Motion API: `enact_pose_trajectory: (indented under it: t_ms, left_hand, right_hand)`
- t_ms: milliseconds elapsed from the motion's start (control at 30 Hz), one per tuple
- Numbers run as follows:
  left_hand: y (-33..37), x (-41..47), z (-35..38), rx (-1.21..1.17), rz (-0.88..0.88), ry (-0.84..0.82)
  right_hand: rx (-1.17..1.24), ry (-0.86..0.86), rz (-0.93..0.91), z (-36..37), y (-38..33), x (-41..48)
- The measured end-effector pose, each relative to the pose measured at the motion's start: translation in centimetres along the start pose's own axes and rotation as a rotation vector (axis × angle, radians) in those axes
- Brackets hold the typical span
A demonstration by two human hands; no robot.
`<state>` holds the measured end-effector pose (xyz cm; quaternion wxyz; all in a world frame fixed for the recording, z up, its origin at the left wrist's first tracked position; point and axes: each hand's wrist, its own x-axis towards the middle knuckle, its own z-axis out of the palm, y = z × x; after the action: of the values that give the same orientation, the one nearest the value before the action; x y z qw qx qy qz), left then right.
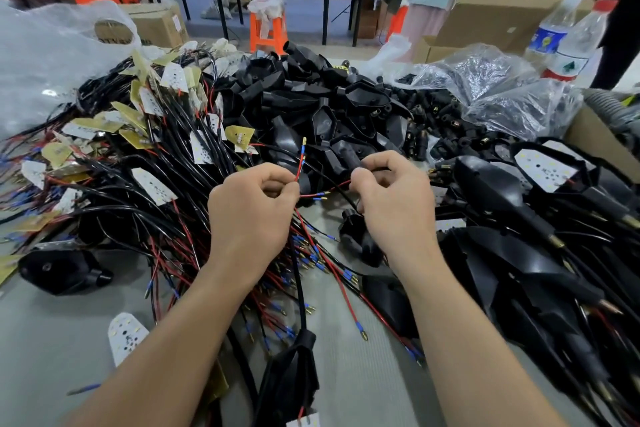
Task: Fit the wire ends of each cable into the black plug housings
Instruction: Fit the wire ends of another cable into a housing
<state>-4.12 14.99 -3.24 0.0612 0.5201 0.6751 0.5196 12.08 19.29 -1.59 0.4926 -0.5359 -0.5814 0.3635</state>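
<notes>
My left hand (251, 206) pinches a thin red wire (300, 165) whose blue-sleeved brass tip (303, 143) sticks up above the fingers. My right hand (391, 194) pinches another red wire (337, 186) that runs left to a brass-tipped end (320, 198) between the two hands. Below the right hand lies a small black plug housing (358, 239) on the table. A big heap of empty black housings (322, 104) sits behind the hands. Black cables with small LED boards (154, 185) spread out to the left.
Finished black housings with wires (540, 229) pile up at right. Clear plastic bags (502, 87) hold small black connectors at back right, beside two water bottles (568, 42). A cardboard box (595, 142) stands at the right edge. The grey tabletop (48, 340) shows at lower left.
</notes>
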Motion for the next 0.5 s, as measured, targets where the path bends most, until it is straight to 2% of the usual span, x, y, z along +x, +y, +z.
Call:
enact_pose_trajectory:
  t_ms: [167,267,367,500]
  left_hand:
    - [0.4,-0.6,-0.1,-0.004,0.111,0.027]
    - [0.4,-0.8,-0.2,-0.013,0.151,0.004]
    - [0.7,-0.8,-0.5,0.01,0.193,0.016]
    - [0.7,-0.8,-0.5,0.016,0.216,0.016]
  right_hand:
    - [0.534,-0.146,0.22,-0.9,-0.6,0.5]
    - [0.733,-0.23,0.326,-1.4,-0.9,0.8]
    - [0.786,-0.233,0.364,-1.5,-1.2,0.8]
    - [0.707,-0.209,0.319,-1.9,-1.0,1.0]
